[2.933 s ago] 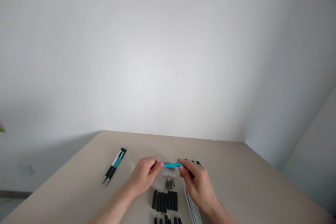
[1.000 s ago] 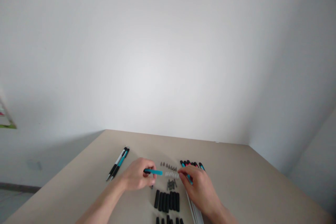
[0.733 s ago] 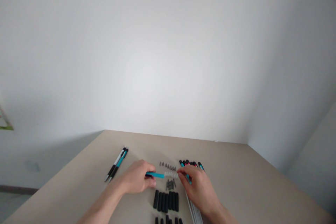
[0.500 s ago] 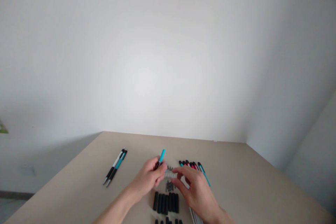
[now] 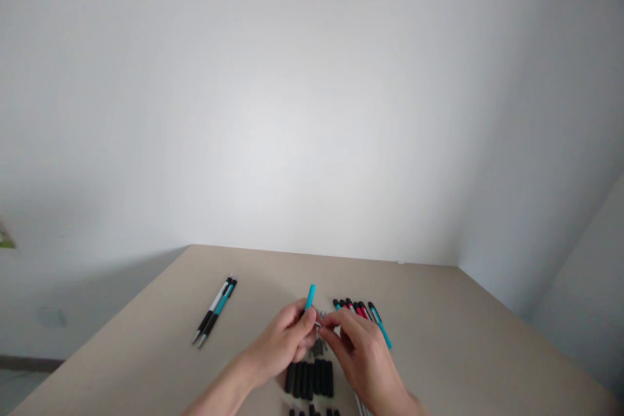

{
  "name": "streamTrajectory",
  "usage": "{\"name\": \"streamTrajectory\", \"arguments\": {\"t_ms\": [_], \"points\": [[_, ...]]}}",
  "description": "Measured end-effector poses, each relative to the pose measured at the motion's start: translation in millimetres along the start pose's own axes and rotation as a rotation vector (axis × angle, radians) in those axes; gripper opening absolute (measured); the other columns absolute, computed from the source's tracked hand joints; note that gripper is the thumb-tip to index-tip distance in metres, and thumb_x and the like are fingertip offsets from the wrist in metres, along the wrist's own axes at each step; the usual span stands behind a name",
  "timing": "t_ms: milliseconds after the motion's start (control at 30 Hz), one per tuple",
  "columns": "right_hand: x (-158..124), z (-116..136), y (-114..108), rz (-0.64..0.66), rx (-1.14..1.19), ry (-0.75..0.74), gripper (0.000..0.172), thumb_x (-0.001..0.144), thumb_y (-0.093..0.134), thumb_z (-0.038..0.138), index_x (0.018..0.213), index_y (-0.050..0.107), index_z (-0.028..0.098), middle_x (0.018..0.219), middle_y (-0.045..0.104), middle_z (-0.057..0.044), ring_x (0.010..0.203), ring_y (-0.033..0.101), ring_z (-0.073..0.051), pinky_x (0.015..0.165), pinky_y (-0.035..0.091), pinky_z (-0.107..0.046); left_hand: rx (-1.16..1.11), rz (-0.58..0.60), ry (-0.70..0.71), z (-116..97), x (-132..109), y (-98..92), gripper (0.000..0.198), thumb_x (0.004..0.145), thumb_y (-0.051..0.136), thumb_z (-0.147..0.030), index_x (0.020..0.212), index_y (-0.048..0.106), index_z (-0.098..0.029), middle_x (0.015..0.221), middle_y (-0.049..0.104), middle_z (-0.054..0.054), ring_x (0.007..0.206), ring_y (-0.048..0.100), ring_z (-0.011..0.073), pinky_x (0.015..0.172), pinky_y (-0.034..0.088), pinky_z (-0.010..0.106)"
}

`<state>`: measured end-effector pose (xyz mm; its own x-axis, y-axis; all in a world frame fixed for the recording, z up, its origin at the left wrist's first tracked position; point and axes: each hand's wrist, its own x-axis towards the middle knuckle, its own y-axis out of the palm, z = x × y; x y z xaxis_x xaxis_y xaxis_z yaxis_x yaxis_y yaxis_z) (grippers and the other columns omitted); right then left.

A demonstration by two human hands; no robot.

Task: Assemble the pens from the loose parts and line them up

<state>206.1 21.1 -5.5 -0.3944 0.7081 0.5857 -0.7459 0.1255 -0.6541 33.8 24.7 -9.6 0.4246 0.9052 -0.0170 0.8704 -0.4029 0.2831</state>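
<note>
My left hand (image 5: 285, 341) is closed round a teal pen barrel (image 5: 310, 296) that sticks up and away from me. My right hand (image 5: 353, 341) pinches a small pale part (image 5: 319, 323) right at the barrel's lower end, fingertips touching the left hand. Both hands hover just above a row of black rubber grips (image 5: 312, 377) and a cluster of small dark pieces on the table.
Two finished pens (image 5: 214, 311) lie side by side at the left on the beige table (image 5: 439, 344). A row of teal and red pen barrels (image 5: 361, 312) lies right of my hands. White refill tubes (image 5: 361, 407) and more black parts sit at the bottom edge.
The barrel went from lying level in my left hand to pointing upward. My right hand picked up a small pale part from the table and brought it to the barrel.
</note>
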Motion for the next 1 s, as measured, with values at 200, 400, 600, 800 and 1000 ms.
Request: {"name": "streamTrajectory", "arguments": {"t_ms": [200,400,600,800,1000], "points": [[0.2,4.3,-3.3,-0.029,-0.004,0.019,0.019,0.094,0.05,0.03,0.082,0.062,0.021,0.069,0.062,0.0,0.054,0.053,-0.011,0.054,0.039,-0.02,-0.185,-0.265,0.167,2.4,7.4,-8.2,0.044,0.072,0.07,-0.058,0.082,0.058,-0.016,0.067,0.051,-0.003,0.058,0.042,0.009,0.055,0.035,0.021],[0.2,6.9,-5.2,-0.023,0.042,0.013,0.023,0.094,0.048,0.032,0.081,0.062,0.02,0.07,0.062,-0.002,0.057,0.054,-0.012,0.054,0.04,-0.02,-0.258,-0.468,0.269,1.1,15.4,-23.4,0.045,0.059,0.084,-0.045,0.086,0.069,-0.012,0.066,0.053,-0.002,0.059,0.043,0.0094,0.054,0.035,0.022],[1.1,8.1,-5.8,-0.019,0.046,0.034,0.022,0.093,0.05,0.032,0.08,0.063,0.02,0.068,0.063,-0.001,0.056,0.055,-0.012,0.055,0.041,-0.02,-0.335,-0.405,0.348,-5.8,11.2,-14.4,0.059,0.067,0.082,-0.032,0.118,0.055,-0.021,0.067,0.056,-0.004,0.057,0.05,0.0096,0.056,0.04,0.022],[1.0,6.4,-4.9,-0.001,0.051,0.051,0.024,0.094,0.049,0.034,0.081,0.064,0.02,0.069,0.063,-0.001,0.057,0.055,-0.012,0.056,0.041,-0.02,-0.339,-0.376,0.331,-8.0,7.1,-12.1,0.049,0.066,0.083,-0.026,0.1,0.047,-0.024,0.069,0.06,-0.005,0.061,0.056,0.0114,0.059,0.046,0.023],[0.2,4.0,-4.5,-0.045,0.047,0.093,0.028,0.095,0.044,0.039,0.083,0.062,0.02,0.067,0.063,-0.001,0.056,0.056,-0.013,0.055,0.043,-0.022,-0.342,-0.372,0.349,-5.8,5.8,-11.5,0.049,0.065,0.083,-0.023,0.09,0.041,-0.024,0.068,0.061,-0.007,0.063,0.059,0.0115,0.062,0.049,0.023]]}}
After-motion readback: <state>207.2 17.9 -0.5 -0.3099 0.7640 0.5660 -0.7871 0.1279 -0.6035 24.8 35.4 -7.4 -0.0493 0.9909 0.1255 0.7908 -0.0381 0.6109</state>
